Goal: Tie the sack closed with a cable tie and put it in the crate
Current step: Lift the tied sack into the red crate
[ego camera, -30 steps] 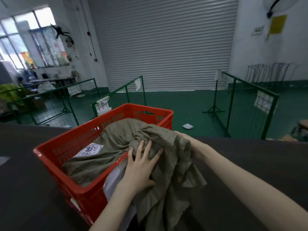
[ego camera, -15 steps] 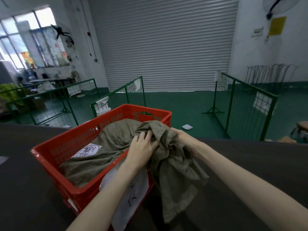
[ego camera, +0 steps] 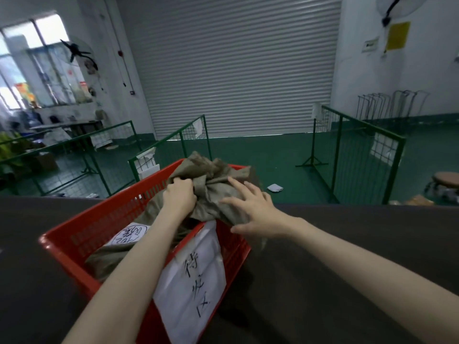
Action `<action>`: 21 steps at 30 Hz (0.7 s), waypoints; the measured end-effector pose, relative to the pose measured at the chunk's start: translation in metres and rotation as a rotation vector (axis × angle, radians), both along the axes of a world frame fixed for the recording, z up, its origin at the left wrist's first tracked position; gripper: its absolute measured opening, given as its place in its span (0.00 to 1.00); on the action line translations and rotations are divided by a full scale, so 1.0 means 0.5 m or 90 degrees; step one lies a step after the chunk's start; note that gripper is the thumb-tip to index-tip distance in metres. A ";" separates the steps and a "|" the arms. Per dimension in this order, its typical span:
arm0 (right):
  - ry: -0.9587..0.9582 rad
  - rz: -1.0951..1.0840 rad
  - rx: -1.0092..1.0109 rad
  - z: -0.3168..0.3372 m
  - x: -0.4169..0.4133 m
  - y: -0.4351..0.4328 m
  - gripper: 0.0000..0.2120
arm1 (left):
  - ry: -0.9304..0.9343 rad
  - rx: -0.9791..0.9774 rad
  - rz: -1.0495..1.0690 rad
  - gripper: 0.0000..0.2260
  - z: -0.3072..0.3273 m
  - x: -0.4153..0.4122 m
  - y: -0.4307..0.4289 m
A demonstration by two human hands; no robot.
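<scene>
An olive-brown cloth sack (ego camera: 211, 184) lies in the red plastic crate (ego camera: 99, 227) on the dark table, its bunched end raised over the crate's far right corner. My left hand (ego camera: 180, 194) is closed on a fold of the sack near its gathered top. My right hand (ego camera: 253, 209) rests flat on the sack's right side at the crate's rim, fingers spread. No cable tie shows in view.
A white paper sign (ego camera: 196, 276) with handwriting hangs on the crate's near side; a round label (ego camera: 131, 235) lies on the sack inside. The dark table (ego camera: 347, 244) spreads around the crate. Beyond are green mesh fences (ego camera: 357, 150), a green floor and a roller shutter.
The loose end of the sack that hung over the crate's near side has been lifted up and gathered inside the crate. My left hand closed on the cloth; my right hand opened flat.
</scene>
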State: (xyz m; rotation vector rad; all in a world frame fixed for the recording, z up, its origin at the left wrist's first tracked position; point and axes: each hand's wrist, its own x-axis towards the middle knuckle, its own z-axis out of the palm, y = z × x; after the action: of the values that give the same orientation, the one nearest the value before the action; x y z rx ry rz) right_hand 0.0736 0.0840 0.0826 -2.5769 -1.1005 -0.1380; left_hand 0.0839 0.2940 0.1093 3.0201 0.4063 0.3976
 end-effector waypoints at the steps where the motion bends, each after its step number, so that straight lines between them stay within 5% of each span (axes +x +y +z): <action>1: 0.020 -0.012 -0.022 -0.004 0.003 0.008 0.33 | 0.028 0.009 0.021 0.16 -0.005 0.004 0.010; 13: 0.241 -0.059 0.025 -0.018 0.084 0.113 0.22 | 0.305 0.017 0.081 0.22 -0.096 0.006 0.082; 18: 0.257 -0.206 -0.052 0.003 0.122 0.148 0.10 | 0.268 0.061 0.060 0.23 -0.099 0.002 0.090; 21: 0.285 -0.230 -0.145 0.025 0.128 0.175 0.13 | 0.188 0.002 0.049 0.24 -0.098 0.006 0.094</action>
State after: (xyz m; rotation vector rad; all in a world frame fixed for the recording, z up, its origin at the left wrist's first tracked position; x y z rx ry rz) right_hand 0.1378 0.1714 0.0950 -2.7847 -0.5107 0.4847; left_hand 0.0868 0.3410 0.0603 3.0778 0.5421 -0.0471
